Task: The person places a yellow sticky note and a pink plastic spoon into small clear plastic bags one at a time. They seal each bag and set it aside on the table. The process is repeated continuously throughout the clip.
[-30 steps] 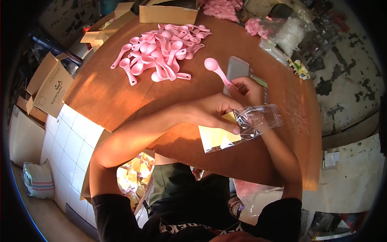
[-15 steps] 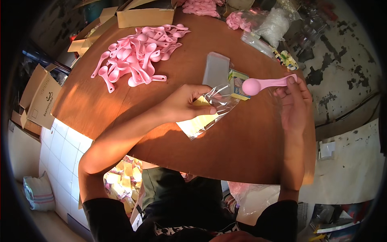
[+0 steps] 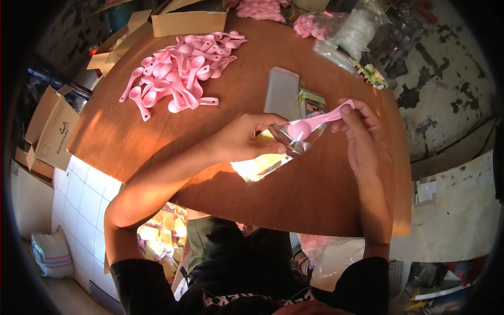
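My left hand [image 3: 249, 137] pinches a clear plastic bag [image 3: 296, 148] with a yellow card [image 3: 262, 164] inside it. Closed on the handle end of a pink measuring spoon [image 3: 321, 119] is my right hand [image 3: 362, 128]. The spoon's round bowl lies at the mouth of the bag, close to my left fingertips; how deep it sits is hard to see through the film. Just beyond the hands lie a stack of clear bags [image 3: 283, 92] and a small stack of printed cards [image 3: 312, 103]. At the far left of the table is a heap of pink spoons [image 3: 178, 73].
The brown wooden table [image 3: 220, 202] has a rounded edge. Cardboard boxes [image 3: 189, 22] stand at its far side and to the left. Bags of pink spoons [image 3: 260, 9] and a white plastic bundle [image 3: 358, 34] lie at the back. Filled packets [image 3: 165, 231] are below the table.
My right hand has moved left, bringing the spoon's bowl from beyond the cards down to the mouth of the bag. The left hand has stayed nearly in place, still holding the bag.
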### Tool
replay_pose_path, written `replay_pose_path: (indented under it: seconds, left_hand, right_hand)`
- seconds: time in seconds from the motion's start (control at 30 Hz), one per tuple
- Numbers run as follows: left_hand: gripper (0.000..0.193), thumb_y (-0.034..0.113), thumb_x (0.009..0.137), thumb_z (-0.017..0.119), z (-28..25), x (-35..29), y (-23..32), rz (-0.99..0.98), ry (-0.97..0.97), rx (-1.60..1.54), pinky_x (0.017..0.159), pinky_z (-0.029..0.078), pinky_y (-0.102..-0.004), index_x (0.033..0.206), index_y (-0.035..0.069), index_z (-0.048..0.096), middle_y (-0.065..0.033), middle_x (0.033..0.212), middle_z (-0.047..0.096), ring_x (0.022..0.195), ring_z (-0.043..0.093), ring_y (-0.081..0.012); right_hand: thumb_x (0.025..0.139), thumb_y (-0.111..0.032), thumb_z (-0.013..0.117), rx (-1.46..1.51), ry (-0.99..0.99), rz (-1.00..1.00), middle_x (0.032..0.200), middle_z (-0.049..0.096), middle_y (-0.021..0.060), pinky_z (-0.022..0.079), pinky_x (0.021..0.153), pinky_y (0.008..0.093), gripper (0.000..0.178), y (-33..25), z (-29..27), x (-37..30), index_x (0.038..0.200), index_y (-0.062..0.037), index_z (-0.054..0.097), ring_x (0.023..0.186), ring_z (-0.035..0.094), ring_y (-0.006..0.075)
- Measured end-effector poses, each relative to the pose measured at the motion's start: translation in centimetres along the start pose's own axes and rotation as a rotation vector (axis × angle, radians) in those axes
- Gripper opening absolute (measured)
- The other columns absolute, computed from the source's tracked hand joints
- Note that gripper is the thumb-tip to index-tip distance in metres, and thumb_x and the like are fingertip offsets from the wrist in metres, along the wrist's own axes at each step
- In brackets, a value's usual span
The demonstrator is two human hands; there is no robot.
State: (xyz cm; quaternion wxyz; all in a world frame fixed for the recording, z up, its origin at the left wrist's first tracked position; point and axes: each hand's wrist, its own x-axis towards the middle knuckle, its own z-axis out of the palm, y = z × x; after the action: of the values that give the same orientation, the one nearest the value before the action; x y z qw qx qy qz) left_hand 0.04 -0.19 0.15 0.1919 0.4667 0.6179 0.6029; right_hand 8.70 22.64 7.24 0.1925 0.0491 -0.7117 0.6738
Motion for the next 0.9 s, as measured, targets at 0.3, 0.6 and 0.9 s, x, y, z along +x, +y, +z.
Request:
replay_pose_path:
  seconds: [0.3,0.6,0.9]
  left_hand:
    - [0.049,0.007,0.086,0.071,0.1,-0.2,-0.3,-0.037,-0.014,-0.075,0.087,0.052,-0.0293,0.131,0.000,0.052,-0.0105,0.104,0.071,0.097,0.065,-0.0132]
    - [0.061,0.003,0.086,0.071,0.2,-0.1,0.0,-0.049,-0.042,-0.070,0.085,0.052,-0.0260,0.139,0.000,0.043,-0.0087,0.099,0.071,0.097,0.062,-0.0088]
    - [0.060,0.001,0.084,0.072,0.5,-0.2,0.5,-0.042,-0.014,-0.072,0.088,0.050,-0.0254,0.138,-0.001,0.045,-0.0095,0.106,0.069,0.102,0.059,-0.0088]
  right_hand:
    - [0.091,-0.013,0.067,0.023,-0.024,-0.026,0.086,0.066,0.0043,0.046,0.064,0.0223,0.018,-0.4,-0.8,0.3,0.101,0.0015,0.067,0.068,0.058,0.0089]
    - [0.090,-0.010,0.066,-0.028,-0.057,0.015,0.089,0.067,0.0035,0.047,0.065,0.0226,0.014,1.3,0.2,-0.4,0.101,-0.0007,0.067,0.069,0.058,0.0086]
    - [0.092,-0.009,0.065,-0.135,0.050,-0.083,0.090,0.065,0.0013,0.046,0.074,0.0208,0.012,1.6,1.2,-1.0,0.100,0.0004,0.064,0.081,0.058,0.0057]
